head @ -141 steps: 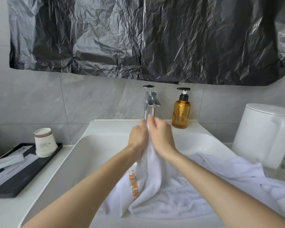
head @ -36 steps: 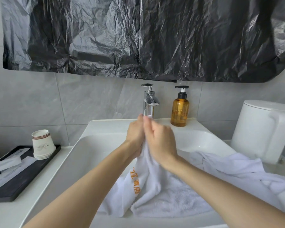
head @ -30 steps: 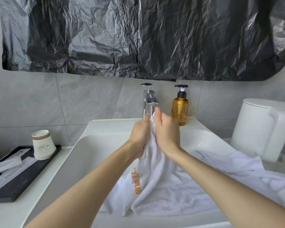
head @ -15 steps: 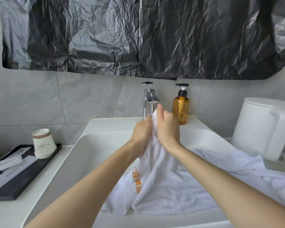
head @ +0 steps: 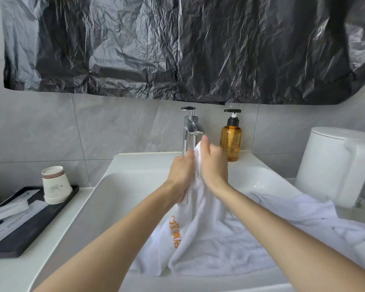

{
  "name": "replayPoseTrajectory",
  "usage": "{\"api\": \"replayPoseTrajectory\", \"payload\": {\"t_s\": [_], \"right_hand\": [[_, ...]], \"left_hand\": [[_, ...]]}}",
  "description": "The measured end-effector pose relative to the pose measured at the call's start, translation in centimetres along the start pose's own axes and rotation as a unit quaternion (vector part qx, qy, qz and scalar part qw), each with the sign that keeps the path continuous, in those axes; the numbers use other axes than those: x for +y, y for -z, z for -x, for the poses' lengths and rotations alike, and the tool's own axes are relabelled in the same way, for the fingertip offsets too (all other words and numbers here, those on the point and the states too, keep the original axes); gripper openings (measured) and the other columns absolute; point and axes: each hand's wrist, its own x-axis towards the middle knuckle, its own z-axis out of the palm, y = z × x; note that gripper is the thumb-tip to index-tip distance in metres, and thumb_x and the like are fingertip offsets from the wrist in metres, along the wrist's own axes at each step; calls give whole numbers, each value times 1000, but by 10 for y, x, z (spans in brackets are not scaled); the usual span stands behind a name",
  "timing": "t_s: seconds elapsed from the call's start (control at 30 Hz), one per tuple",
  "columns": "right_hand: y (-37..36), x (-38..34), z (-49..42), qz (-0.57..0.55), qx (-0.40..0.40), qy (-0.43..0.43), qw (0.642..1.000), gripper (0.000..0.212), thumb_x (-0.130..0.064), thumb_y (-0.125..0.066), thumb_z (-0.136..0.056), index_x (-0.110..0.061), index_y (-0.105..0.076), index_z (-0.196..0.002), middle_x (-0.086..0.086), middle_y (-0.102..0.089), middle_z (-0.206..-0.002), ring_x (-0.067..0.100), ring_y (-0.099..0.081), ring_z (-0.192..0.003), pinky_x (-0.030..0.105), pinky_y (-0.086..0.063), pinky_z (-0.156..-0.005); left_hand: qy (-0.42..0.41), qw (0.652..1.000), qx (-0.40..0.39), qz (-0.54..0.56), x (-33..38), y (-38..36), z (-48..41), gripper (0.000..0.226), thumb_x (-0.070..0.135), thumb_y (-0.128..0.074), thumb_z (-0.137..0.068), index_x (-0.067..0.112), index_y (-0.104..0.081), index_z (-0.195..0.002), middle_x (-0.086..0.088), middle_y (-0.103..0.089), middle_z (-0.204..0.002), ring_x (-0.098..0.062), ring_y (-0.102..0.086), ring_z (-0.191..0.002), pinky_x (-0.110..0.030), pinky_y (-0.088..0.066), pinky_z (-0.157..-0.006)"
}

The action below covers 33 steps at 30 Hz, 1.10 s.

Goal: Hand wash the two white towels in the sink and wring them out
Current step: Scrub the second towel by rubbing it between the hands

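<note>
Towel (head: 207,234) between fingers (head: 204,144) (above sink (head: 135,180)).

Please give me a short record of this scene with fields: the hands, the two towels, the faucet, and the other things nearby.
hands: left hand and right hand hold a bunched fold of the lettered towel between them, raised over the sink
second towel: draped over the sink's right rim, no hand on it
faucet: behind the hands; no stream visible
nearby: amber pump bottle beside faucet; paper cups on black tray at left
</note>
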Motion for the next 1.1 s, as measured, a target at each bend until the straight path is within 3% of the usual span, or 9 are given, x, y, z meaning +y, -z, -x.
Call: {"api": "replayPoseTrajectory", "payload": {"t_s": [0.1, 0.23, 0.37, 0.5, 0.63, 0.73, 0.9, 1.0, 1.1], "right_hand": [[-2, 1, 20, -1, -52, 73, 996, 57, -45, -30, -101, -14, -41, -54, 4, -46, -48, 30, -47, -56, 36, -29, -55], [1, 4, 0, 18, -7, -3, 1000, 56, -40, -32, -104, -18, -32, -52, -3, -39, -50, 28, -45, -62, 33, -28, -59], [0, 2, 20, 29, -44, 96, 994, 55, -47, -31, -100, -23, -27, -51, 5, -44, -46, 33, -46, -56, 34, -27, -54], [-1, -1, -3, 36, 9, 10, 999, 56, -40, -32, -104, -18, -31, -52, -1, -40, -50, 29, -47, -63, 34, -27, -58], [-6, 3, 15, 31, -29, 111, 993, 52, -42, -33, -102, -18, -29, -56, 11, -49, -51, 35, -47, -58, 34, -26, -55], [0, 4, -2, 53, -6, 22, 998, 54, -38, -32, -104, -18, -29, -54, 7, -45, -54, 32, -48, -65, 34, -26, -59], [-1, 4, 19, 68, -41, 125, 989, 55, -43, -30, -101, -13, -42, -56, 14, -54, -54, 35, -46, -57, 35, -29, -54], [0, 0, 0, 80, -9, 45, 996, 55, -38, -30, -104, -17, -30, -53, 9, -46, -57, 34, -48, -65, 35, -29, -59], [-3, -1, 21, 85, -34, 133, 987, 55, -44, -29, -101, -14, -44, -57, 12, -50, -52, 37, -50, -57, 36, -33, -53]], "left_hand": [[-16, 999, 31, -13, 0, 5, -3, 35, 24, -43, -99, 10, -52, -69, -4, -54, -65, -12, -48, -53, -13, -34, -38], [6, 1000, -4, -1, -3, -2, 1, 39, 28, -38, -102, 6, -62, -82, -7, -63, -70, -10, -60, -50, -14, -41, -41], [-10, 1000, 27, -10, -2, 6, -6, 32, 25, -42, -100, 10, -54, -74, -6, -56, -68, -17, -52, -62, -19, -40, -47], [6, 1000, -7, 10, 1, 0, -5, 35, 27, -39, -101, 9, -61, -80, -6, -63, -73, -14, -58, -59, -19, -44, -48], [14, 999, 46, 13, 3, 7, -7, 36, 25, -44, -98, 14, -51, -65, -5, -56, -68, -16, -52, -60, -26, -38, -52], [27, 1000, 2, 4, -1, -1, -4, 35, 25, -38, -101, 10, -59, -78, -10, -63, -80, -18, -59, -66, -26, -44, -58], [10, 999, 35, 11, 2, 6, -10, 32, 25, -48, -96, 14, -50, -67, -7, -55, -72, -22, -52, -70, -32, -40, -70], [32, 999, 8, 27, 0, 2, -5, 34, 26, -43, -100, 13, -59, -74, -5, -62, -70, -18, -59, -64, -25, -45, -60], [23, 999, 23, 27, 1, 7, -9, 31, 19, -46, -97, 13, -49, -67, -4, -52, -65, -17, -49, -60, -26, -37, -55]]}}
